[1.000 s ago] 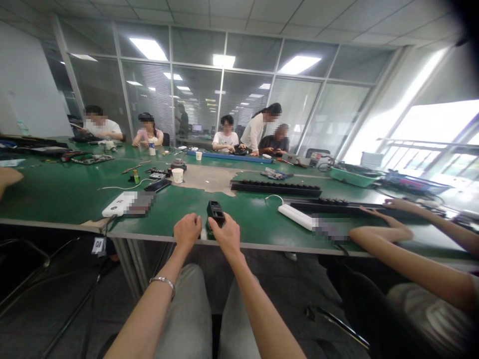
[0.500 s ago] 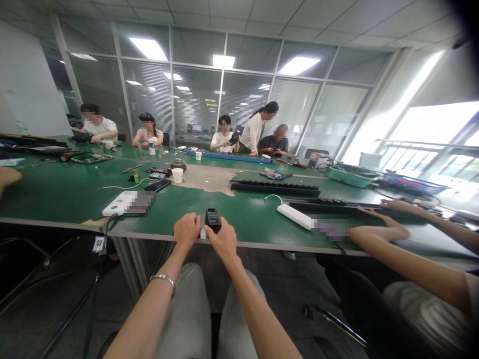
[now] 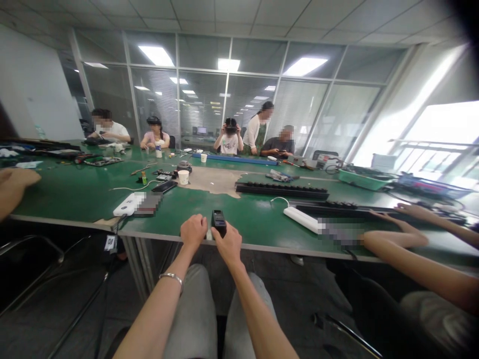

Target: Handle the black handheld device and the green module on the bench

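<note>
My right hand point(image 3: 229, 243) is wrapped round a small black box-shaped device point(image 3: 218, 219), which stands up from the fist above the table's near edge. Beside it, a short gap to the left, my left hand point(image 3: 193, 232) is curled into a loose fist. Its fingertips are turned away, so what they hold, if anything, is hidden. A small whitish thing point(image 3: 209, 233) shows low between the two hands; I cannot make out what it is.
On the green table point(image 3: 179, 212) lie a white power bank-like box point(image 3: 129, 203), a dark phone point(image 3: 165, 186), a paper cup point(image 3: 183, 177), a black slotted rail point(image 3: 282, 190) and a white strip point(image 3: 301, 219). A co-worker's arms point(image 3: 396, 238) reach in from the right; another's hand point(image 3: 18, 184) is at the left.
The view has shifted slightly, so everything sits a little further right. My hands keep the same hold. Across the table, a seated person has raised a dark headset to the face.
</note>
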Available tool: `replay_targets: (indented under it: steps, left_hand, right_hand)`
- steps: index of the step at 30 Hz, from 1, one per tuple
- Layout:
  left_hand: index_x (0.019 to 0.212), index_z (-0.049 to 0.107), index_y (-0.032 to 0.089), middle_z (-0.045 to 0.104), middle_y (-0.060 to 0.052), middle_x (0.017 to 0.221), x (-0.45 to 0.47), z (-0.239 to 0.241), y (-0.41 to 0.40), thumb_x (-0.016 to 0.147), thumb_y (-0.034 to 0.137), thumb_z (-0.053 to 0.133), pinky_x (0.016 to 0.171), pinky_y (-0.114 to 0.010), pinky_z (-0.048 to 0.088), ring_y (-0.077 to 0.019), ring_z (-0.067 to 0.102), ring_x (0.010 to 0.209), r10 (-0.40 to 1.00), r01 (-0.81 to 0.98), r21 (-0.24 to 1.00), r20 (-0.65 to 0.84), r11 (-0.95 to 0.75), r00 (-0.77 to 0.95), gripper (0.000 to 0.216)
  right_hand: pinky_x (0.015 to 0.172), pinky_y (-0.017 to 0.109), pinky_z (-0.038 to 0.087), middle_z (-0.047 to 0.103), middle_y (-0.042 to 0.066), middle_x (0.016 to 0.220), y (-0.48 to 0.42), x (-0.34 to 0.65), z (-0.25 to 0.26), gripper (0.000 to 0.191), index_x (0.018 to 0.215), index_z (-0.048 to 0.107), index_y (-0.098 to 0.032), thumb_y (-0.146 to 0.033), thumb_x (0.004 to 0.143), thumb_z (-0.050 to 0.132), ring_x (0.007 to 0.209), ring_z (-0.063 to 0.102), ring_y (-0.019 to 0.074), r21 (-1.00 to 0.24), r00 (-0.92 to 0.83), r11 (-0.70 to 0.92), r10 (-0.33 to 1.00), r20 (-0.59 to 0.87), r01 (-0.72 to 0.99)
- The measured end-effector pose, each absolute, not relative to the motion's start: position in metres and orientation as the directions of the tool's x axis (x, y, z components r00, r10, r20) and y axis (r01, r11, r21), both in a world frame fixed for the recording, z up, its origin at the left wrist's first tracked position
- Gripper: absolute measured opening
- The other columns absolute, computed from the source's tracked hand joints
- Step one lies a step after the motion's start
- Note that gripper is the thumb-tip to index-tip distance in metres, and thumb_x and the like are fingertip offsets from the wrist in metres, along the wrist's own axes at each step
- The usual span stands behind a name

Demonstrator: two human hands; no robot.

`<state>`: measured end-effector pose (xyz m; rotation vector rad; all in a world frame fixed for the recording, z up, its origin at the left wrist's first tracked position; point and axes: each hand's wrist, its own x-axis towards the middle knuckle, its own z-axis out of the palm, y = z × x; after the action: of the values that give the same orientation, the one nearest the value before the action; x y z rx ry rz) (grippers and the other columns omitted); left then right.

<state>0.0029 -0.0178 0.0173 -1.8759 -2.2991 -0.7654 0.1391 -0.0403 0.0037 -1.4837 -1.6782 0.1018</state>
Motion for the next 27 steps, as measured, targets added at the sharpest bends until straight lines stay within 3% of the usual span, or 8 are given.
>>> replay_targets:
  steps: [15,27]
  left_hand:
    - [0.091,0.064,0.021,0.066,-0.008,0.096,0.005,0.02,-0.019,0.096,0.044,0.033,0.07,-0.026,0.037,-0.0187,0.061,0.085,0.901,0.942,0.313,0.363,0.121,-0.236,0.039]
    - [0.092,0.065,0.021,0.067,-0.009,0.097,0.008,0.02,-0.019,0.096,0.044,0.032,0.073,-0.026,0.038,-0.0183,0.061,0.088,0.897,0.937,0.318,0.355,0.148,-0.262,0.04]
  right_hand:
    - [0.086,0.031,0.041,0.069,0.007,0.101,-0.039,0.137,0.007,0.039,0.109,0.063,-0.021,-0.049,0.083,0.058,0.1,0.061,0.0236,-0.617,0.144,0.233,0.855,0.499,0.752]
    - [0.085,0.029,0.044,0.068,0.008,0.105,-0.037,0.157,0.053,0.044,0.116,0.061,-0.019,-0.05,0.086,0.052,0.098,0.062,0.0209,-0.763,0.196,0.355,0.829,0.524,0.54]
